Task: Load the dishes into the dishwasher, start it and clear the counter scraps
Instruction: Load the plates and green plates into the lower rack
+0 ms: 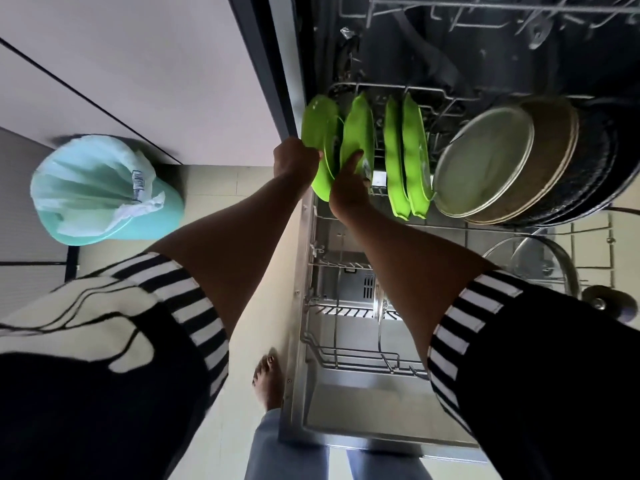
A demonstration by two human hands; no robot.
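Striped black-and-white sleeves (pixel 194 317) right up against the lens, bare forearms reaching out of them toward the open dishwasher (pixel 398 64). Got the left hand (pixel 294 159) balled up tight on the rim of the leftmost green plate (pixel 317 123), which is standing on edge at the far left end of the lower rack (pixel 360 358). Right hand (pixel 346 194) sitting just beside the left one, not touching it, with the index finger (pixel 355 159) laid straight against the face of the second green plate (pixel 358 133); honestly can't tell whether the other fingers are wrapped round that plate or not. Just right of those, two more green plates (pixel 412 150) slotted upright as a close pair. Then a pale round plate (pixel 485 161) leaning on tan plates (pixel 557 143), with dark pans (pixel 599 161) stacked behind them on edge. Lower rack pulled out over the dropped dishwasher door (pixel 363 403), near end of it mostly bare wire. Upper rack (pixel 485 12) up at the top, contents too dark to make out. Off to the right, a glass lid (pixel 526 261), only partly in view. Down on the tiled floor (pixel 221 188), a bare foot (pixel 268 379) right beside the door's edge, and well off to the left a teal bin (pixel 104 188) with a white liner.
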